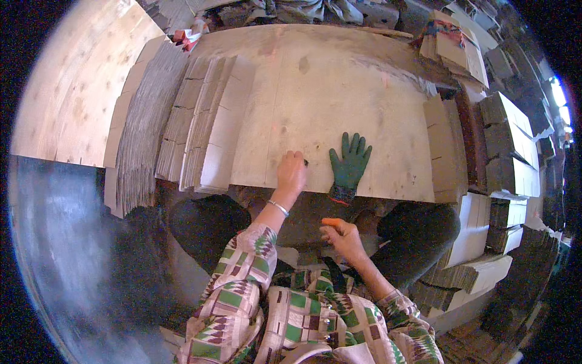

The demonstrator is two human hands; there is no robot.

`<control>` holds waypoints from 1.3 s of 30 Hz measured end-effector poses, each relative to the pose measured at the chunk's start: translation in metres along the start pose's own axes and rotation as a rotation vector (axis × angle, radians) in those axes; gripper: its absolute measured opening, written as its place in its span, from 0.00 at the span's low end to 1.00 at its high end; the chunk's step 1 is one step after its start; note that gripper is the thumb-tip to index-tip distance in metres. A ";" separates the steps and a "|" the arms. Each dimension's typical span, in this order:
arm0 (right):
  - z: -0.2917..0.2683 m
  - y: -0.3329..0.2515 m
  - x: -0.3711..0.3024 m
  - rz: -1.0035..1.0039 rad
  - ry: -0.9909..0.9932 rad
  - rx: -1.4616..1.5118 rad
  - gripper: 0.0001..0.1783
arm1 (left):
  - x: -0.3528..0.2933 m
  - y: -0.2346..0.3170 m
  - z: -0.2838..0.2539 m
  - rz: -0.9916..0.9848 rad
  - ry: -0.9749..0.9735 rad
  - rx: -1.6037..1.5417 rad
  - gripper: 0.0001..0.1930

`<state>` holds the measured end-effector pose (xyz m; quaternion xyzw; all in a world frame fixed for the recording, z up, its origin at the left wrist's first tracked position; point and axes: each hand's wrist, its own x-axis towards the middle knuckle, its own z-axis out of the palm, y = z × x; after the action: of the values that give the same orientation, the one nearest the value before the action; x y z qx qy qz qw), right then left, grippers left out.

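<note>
My left hand (292, 174), with a bracelet at the wrist, rests on the near part of a pale wooden board (273, 121). Its fingers are curled down, and a small dark bit shows beside them; what it is I cannot make out. Lower and to the right, my right hand (345, 240) is held off the board's near edge with its fingers curled. A short orange piece (331, 222) lies along its index finger; whether it is a finger sleeve or something gripped, I cannot tell. Between the hands and farther off, a green work glove (350, 162) lies flat, its dark cuff over the edge.
Stacks of cut cardboard sheets (206, 121) stand along the board's left side. More cardboard (441, 145) lines its right side, with further bundles (512, 142) beyond. A plywood sheet (79, 79) is at the far left. My knees flank the board's near edge.
</note>
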<state>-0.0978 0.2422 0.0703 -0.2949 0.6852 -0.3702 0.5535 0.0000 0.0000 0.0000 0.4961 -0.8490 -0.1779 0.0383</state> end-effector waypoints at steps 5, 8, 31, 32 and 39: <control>0.006 -0.011 0.043 -0.093 0.108 0.176 0.16 | -0.007 -0.003 -0.031 -0.122 0.136 -0.410 0.09; -0.007 -0.039 0.057 -0.060 0.153 0.200 0.16 | -0.037 0.024 -0.045 -0.117 0.140 -0.694 0.08; 0.002 -0.072 0.034 -0.209 0.072 0.481 0.10 | -0.133 0.077 -0.098 -0.292 0.124 -1.352 0.06; 0.002 -0.069 0.034 -0.203 0.059 0.467 0.09 | -0.135 0.079 -0.102 -0.293 0.122 -1.389 0.05; 0.016 -0.056 0.048 -0.335 0.368 0.219 0.04 | -0.144 0.093 -0.100 0.072 0.467 -0.719 0.05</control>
<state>-0.0927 0.1695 0.0889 -0.2703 0.6720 -0.5757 0.3793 0.0199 0.1378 0.1411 0.4484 -0.7181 -0.3438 0.4063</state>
